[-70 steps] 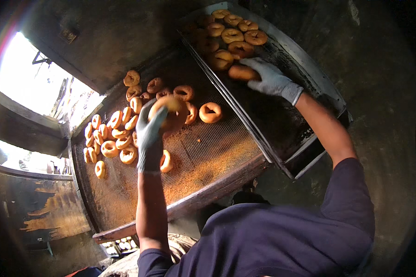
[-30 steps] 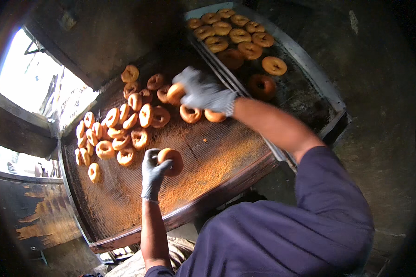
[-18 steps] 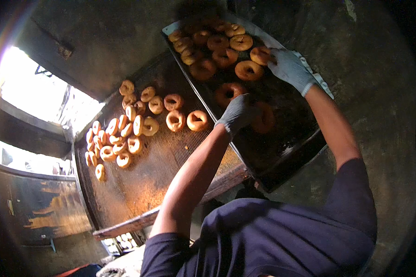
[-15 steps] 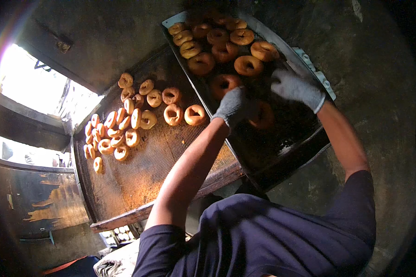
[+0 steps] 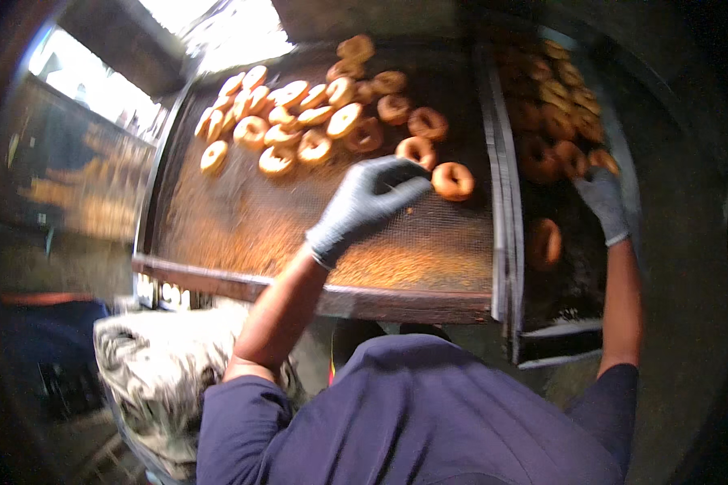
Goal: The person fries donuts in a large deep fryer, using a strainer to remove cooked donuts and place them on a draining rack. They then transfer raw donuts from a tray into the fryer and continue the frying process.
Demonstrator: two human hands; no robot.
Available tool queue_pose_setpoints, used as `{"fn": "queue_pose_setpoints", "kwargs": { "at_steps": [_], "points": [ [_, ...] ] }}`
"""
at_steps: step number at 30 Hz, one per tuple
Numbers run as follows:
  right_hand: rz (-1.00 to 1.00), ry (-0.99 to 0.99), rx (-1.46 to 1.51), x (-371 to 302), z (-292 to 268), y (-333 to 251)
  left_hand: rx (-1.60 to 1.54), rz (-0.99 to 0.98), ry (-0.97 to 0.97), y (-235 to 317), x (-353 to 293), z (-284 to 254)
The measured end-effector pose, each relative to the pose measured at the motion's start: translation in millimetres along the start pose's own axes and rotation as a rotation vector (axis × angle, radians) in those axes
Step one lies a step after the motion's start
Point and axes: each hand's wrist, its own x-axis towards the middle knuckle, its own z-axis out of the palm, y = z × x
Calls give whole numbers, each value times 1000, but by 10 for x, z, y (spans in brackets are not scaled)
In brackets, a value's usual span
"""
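Note:
My left hand (image 5: 368, 202), in a grey knit glove, hovers over a wide mesh rack (image 5: 372, 263). Its thumb and fingers are apart with nothing visible between them, and the fingertips come close to two brown bagels, the nearer bagel (image 5: 453, 182) lying just to the right. On a dark tray (image 5: 573, 283) at the right, my gloved right hand (image 5: 602, 202) reaches to the near edge of a bagel (image 5: 603, 161). Shadow and blur hide whether those fingers grip it. Another bagel (image 5: 545, 244) lies apart on that tray, left of my right wrist.
Several paler bagels (image 5: 279, 133) lie piled across the rack's far left and middle. More bagels (image 5: 560, 93) crowd the tray's far end. A wooden bar (image 5: 380, 305) edges the rack in front. Left of my left arm is a crumpled pale cloth (image 5: 170, 347).
The view has turned, so the rack and tray have swung round. My left hand has left the tray's bagel and is now over the rack. My right hand has come up to a bagel.

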Motion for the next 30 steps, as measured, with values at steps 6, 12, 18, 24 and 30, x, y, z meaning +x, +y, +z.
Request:
{"fn": "queue_pose_setpoints", "kwargs": {
  "at_steps": [6,12,18,24,30],
  "points": [
    [-88,-291,778,633,-35,-3306,727,-248,685,-1758,-566,-2284],
    [-18,-164,-142,1937,2406,-4086,824,-656,703,-2522,430,-2440],
    [-88,16,597,1344,1950,-4745,909,-646,556,-2521,288,-2480],
    [-380,6,821,357,85,-3356,-287,-521,809,-3297,-256,-3078],
    [51,353,222,-984,-457,-820,-61,-125,623,-1900,-7,-2309]
  ]
}}
